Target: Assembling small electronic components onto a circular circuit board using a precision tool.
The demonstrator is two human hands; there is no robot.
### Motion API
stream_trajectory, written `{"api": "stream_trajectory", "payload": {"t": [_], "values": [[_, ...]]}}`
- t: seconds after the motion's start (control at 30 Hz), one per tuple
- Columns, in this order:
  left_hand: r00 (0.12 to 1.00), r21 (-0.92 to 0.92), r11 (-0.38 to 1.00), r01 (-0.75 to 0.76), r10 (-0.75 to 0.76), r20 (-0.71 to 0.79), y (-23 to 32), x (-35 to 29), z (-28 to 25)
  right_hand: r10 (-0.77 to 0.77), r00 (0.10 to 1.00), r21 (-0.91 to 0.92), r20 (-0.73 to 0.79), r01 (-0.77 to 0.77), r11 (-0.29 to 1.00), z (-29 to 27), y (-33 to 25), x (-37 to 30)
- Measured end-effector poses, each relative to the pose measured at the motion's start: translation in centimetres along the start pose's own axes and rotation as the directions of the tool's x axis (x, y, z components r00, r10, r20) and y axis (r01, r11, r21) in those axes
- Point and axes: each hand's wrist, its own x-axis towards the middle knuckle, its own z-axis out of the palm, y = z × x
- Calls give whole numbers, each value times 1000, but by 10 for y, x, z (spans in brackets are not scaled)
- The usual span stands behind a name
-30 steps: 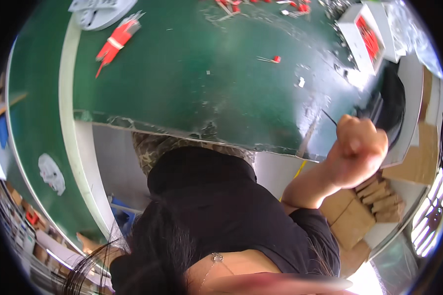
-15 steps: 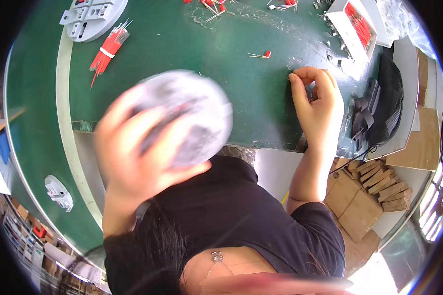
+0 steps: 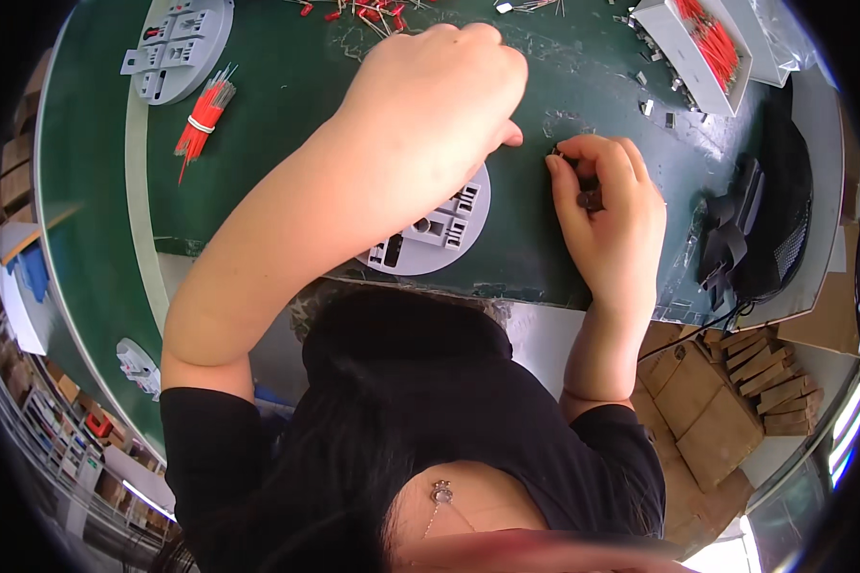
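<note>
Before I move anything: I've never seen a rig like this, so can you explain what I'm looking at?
There is no machine here, just someone working bare-handed. The view comes from a wide fisheye camera worn on the head, looking down, so straight edges bend near the rim. On the green worktop lie a round grey plastic base with moulded slots, partly covered by the left arm; a bundle of red wires bound with a white band; and an open white box of thin red pieces. The left hand hides its own fingertips, so I can't tell what it holds. The right hand curls around a dark object, mostly hidden.
</note>
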Motion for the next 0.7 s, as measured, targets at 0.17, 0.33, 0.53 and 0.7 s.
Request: {"api": "stream_trajectory", "payload": {"t": [0.17, 0.33, 0.53, 0.7], "values": [[947, -9, 1000, -5, 8, 321, 13, 18, -17, 0, 1000, 3, -9, 0, 1000, 1, 0, -4], [966, -246, 937, -247, 260, 19, 0, 3, -42, -15, 1000, 52, -11, 16, 999, 0, 0, -7], [974, -594, 785, -178, 53, -221, -30, -55, -22, -210, 978, 88, -17, 210, 974, -4, -15, -16], [897, -713, 698, -76, -265, -354, -26, -99, 13, -288, 956, 183, 50, 275, 944, 9, -49, -30]]}}
